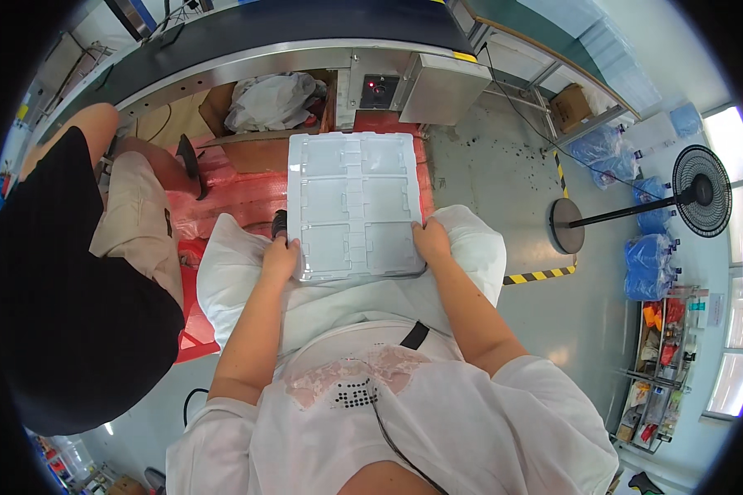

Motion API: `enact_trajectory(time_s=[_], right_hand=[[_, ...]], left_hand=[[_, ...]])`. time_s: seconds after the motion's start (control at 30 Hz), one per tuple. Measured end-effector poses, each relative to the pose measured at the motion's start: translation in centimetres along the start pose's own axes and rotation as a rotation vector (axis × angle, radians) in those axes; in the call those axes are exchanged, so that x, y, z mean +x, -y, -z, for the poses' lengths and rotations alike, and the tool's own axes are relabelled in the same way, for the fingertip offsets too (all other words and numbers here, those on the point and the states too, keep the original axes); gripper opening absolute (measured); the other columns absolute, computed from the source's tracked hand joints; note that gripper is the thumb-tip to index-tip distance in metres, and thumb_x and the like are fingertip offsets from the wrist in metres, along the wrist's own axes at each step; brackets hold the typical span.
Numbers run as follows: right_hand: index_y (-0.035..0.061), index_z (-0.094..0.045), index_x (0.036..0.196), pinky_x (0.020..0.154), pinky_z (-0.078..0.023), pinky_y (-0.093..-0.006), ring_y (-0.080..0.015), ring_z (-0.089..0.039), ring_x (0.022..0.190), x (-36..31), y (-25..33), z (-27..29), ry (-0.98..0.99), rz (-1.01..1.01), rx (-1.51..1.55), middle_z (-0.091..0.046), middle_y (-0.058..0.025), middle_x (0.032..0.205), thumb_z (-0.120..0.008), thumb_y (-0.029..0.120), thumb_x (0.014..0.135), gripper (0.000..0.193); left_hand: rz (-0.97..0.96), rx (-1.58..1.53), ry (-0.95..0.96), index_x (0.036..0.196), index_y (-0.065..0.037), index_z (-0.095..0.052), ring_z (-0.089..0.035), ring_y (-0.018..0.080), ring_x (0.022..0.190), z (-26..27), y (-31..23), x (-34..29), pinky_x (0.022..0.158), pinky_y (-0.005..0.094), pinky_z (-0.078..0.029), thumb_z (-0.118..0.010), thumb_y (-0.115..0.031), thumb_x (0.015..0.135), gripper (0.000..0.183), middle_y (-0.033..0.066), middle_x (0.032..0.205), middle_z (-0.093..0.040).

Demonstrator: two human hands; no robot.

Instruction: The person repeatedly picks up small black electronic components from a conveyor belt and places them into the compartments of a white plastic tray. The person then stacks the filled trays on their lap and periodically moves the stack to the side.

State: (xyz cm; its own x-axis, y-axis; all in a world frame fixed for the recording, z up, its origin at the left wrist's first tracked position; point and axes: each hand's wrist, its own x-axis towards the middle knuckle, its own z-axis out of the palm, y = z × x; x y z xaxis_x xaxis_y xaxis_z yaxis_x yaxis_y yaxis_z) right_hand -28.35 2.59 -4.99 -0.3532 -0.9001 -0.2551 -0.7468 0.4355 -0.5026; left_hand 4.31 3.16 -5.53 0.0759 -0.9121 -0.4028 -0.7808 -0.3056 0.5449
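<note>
A pale plastic tray (355, 206) with several rectangular compartments lies in front of me, over my lap. My left hand (281, 257) grips its near left edge, thumb on top and the other fingers hidden at the side or below. On the opposite edge, my right hand (432, 241) is closed round the near right side in the same manner. The compartments look bare. Whether one tray or a stack is held cannot be made out.
A dark conveyor belt (305, 37) on a metal frame runs across the far side. To my left sits a person in a black top (74, 297). A standing fan (702, 194), blue-wrapped bottles (648, 264) and a shelf rack (664, 363) are on the right.
</note>
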Motion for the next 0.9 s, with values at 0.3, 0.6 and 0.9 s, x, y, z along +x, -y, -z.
enact_trajectory(time_s=[0.3,0.6,0.9], right_hand=[[-0.0040,-0.058,0.099,0.078,-0.048,-0.0430,-0.0379,-0.062,0.090,0.1,-0.2,0.4,0.195,0.024,-0.018,-0.063,-0.0259,0.092,-0.064,0.028,0.075,0.040],[-0.0030,-0.061,0.099,0.079,-0.047,-0.0447,-0.0369,-0.061,0.090,0.0,12.2,8.9,0.487,0.275,-0.645,-0.063,-0.0226,0.092,-0.057,0.042,0.083,0.048],[0.0018,-0.064,0.090,0.075,-0.046,-0.0404,-0.0341,-0.058,0.084,7.0,35.9,15.8,-0.148,1.019,-0.157,-0.060,-0.0192,0.086,-0.058,0.036,0.082,0.035]], left_hand=[[-0.085,0.234,0.462,0.107,0.008,-0.059,-0.058,0.0395,0.098,2.0,0.7,1.6,0.087,0.0436,-0.045,-0.047,-0.024,0.085,0.040,0.0282,0.102,-0.060],[-0.343,0.243,0.110,0.084,0.002,-0.064,-0.061,0.0391,0.084,10.8,-12.2,3.5,0.076,0.0443,-0.047,-0.052,-0.040,0.085,0.043,0.0239,0.085,-0.063],[-0.546,-0.336,-0.255,0.073,0.001,-0.053,-0.056,0.0396,0.072,8.3,-10.0,10.2,0.062,0.0472,-0.042,-0.052,-0.028,0.088,0.032,0.0215,0.075,-0.057]])
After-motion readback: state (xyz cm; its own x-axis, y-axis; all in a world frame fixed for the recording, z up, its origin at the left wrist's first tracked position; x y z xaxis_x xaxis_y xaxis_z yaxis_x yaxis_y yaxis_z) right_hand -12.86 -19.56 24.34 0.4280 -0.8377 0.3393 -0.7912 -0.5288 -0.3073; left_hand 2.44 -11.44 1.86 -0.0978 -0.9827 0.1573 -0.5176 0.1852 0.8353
